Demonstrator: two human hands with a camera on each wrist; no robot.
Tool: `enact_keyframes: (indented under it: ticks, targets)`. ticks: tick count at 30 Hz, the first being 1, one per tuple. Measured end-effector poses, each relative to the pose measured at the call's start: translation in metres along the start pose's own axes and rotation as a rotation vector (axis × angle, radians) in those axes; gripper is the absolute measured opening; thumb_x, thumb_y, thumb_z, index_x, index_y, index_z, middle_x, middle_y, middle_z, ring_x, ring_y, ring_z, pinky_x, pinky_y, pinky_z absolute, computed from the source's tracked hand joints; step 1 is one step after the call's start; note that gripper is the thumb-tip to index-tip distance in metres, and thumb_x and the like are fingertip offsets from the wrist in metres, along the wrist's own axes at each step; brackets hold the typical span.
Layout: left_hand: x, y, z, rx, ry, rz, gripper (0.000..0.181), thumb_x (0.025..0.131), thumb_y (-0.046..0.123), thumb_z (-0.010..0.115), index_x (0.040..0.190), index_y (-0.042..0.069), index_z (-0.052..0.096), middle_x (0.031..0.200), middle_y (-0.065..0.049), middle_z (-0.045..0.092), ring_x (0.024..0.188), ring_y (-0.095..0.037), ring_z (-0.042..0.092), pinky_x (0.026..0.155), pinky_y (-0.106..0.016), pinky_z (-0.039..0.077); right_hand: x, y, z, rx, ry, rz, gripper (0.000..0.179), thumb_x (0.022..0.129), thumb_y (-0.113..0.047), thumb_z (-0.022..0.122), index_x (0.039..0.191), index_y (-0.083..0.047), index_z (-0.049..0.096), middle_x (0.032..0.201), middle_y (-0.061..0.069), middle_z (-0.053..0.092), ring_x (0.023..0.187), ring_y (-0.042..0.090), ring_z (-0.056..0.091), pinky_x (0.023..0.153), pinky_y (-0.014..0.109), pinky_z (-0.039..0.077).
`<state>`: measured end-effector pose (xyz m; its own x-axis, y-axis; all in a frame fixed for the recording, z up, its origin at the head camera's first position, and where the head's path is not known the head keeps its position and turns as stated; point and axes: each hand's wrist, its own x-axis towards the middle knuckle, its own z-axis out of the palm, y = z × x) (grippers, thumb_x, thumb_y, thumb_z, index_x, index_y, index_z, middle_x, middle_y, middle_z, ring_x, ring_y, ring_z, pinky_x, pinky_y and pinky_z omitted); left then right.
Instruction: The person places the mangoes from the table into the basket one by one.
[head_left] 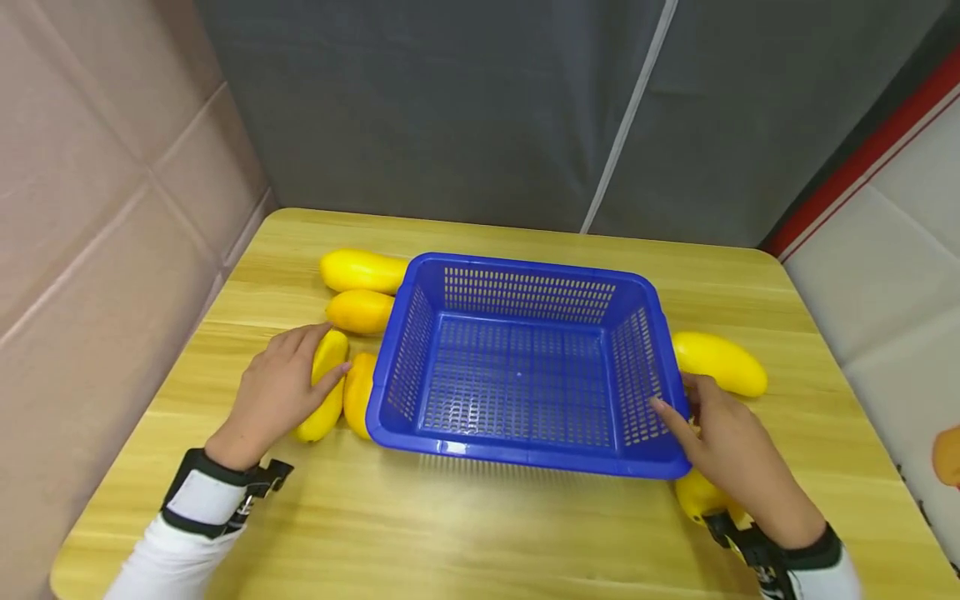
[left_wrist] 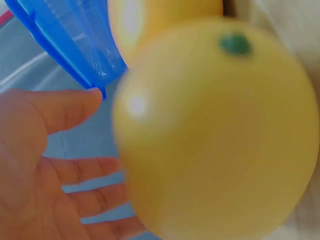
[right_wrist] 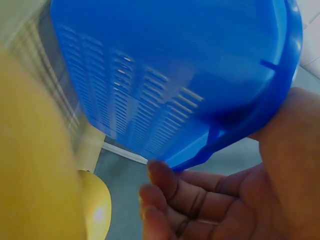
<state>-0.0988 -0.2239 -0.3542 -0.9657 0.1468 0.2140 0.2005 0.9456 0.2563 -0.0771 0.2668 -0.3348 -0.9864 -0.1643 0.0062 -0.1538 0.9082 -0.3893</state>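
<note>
A blue plastic basket [head_left: 525,457] with slotted walls stands on the wooden table, its inside bare. At its right rim my right hand [head_left: 731,442] holds on, thumb over the edge and fingers beneath, as the right wrist view also shows. My left hand [head_left: 281,383] lies over a long yellow mango-like fruit [head_left: 324,421] left of the basket. In the left wrist view the fingers [left_wrist: 95,200] are fairly straight with tips at the fruit [left_wrist: 215,135], which has a green stem spot; the thumb is apart from it.
Two yellow fruits, one behind [head_left: 363,271] the other [head_left: 360,311], lie at the basket's back left. An orange-yellow fruit [head_left: 360,396] sits against its left side. Right of it lie a long fruit [head_left: 720,362] and a rounder one [head_left: 697,496], partly under my right wrist. A grey curtain [head_left: 450,117] hangs behind.
</note>
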Motion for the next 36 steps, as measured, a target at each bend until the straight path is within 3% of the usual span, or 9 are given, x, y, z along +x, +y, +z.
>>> enact_keyframes:
  ticks: [7, 14, 20, 27, 33, 36]
  targets:
    - [0.008, -0.008, 0.001, -0.005, -0.072, -0.118, 0.069, 0.090, 0.035, 0.064, 0.132, -0.014, 0.041, 0.121, -0.037, 0.047, 0.100, -0.054, 0.049, 0.068, -0.066, 0.045, -0.008, 0.000, 0.000, -0.049, -0.016, 0.086, 0.060, 0.098, -0.044, 0.048, 0.118, 0.012, 0.046, 0.078, 0.009, 0.057, 0.061, 0.018, 0.052, 0.051, 0.032, 0.042]
    - [-0.001, -0.006, 0.003, -0.027, -0.109, -0.221, 0.084, 0.085, 0.048, 0.067, 0.130, -0.018, 0.039, 0.110, -0.040, 0.045, 0.088, -0.056, 0.051, 0.062, -0.065, 0.046, -0.010, 0.002, -0.002, -0.063, -0.041, 0.098, 0.056, 0.097, -0.048, 0.047, 0.106, 0.007, 0.050, 0.069, 0.004, 0.051, 0.054, 0.016, 0.045, 0.047, 0.030, 0.035]
    - [-0.011, -0.001, 0.001, -0.003, -0.145, -0.244, 0.092, 0.080, 0.052, 0.071, 0.129, -0.019, 0.038, 0.104, -0.040, 0.045, 0.083, -0.053, 0.051, 0.057, -0.061, 0.046, -0.006, 0.003, -0.006, -0.064, -0.091, 0.074, 0.061, 0.097, -0.052, 0.046, 0.110, 0.007, 0.051, 0.064, 0.003, 0.046, 0.050, 0.015, 0.042, 0.044, 0.028, 0.032]
    - [-0.011, -0.002, 0.002, -0.003, -0.245, -0.285, 0.089, 0.086, 0.049, 0.066, 0.133, -0.019, 0.035, 0.111, -0.041, 0.044, 0.087, -0.052, 0.050, 0.061, -0.060, 0.046, 0.014, 0.005, -0.019, -0.082, -0.144, 0.020, 0.062, 0.096, -0.050, 0.049, 0.114, 0.009, 0.051, 0.065, 0.002, 0.045, 0.053, 0.014, 0.043, 0.047, 0.026, 0.032]
    - [-0.009, -0.004, 0.004, 0.025, -0.229, -0.266, 0.081, 0.087, 0.039, 0.068, 0.133, -0.019, 0.036, 0.114, -0.043, 0.043, 0.092, -0.055, 0.049, 0.063, -0.061, 0.046, 0.040, 0.009, -0.029, -0.007, -0.273, 0.030, 0.075, 0.094, -0.055, 0.047, 0.124, 0.013, 0.044, 0.069, 0.002, 0.052, 0.059, 0.014, 0.050, 0.053, 0.028, 0.040]
    - [-0.008, -0.005, 0.004, 0.027, -0.220, -0.259, 0.081, 0.086, 0.039, 0.068, 0.133, -0.019, 0.037, 0.114, -0.043, 0.044, 0.092, -0.055, 0.050, 0.063, -0.061, 0.046, 0.052, 0.011, -0.031, -0.012, -0.265, 0.015, 0.072, 0.096, -0.053, 0.046, 0.121, 0.014, 0.047, 0.066, 0.002, 0.051, 0.058, 0.015, 0.049, 0.052, 0.029, 0.039]
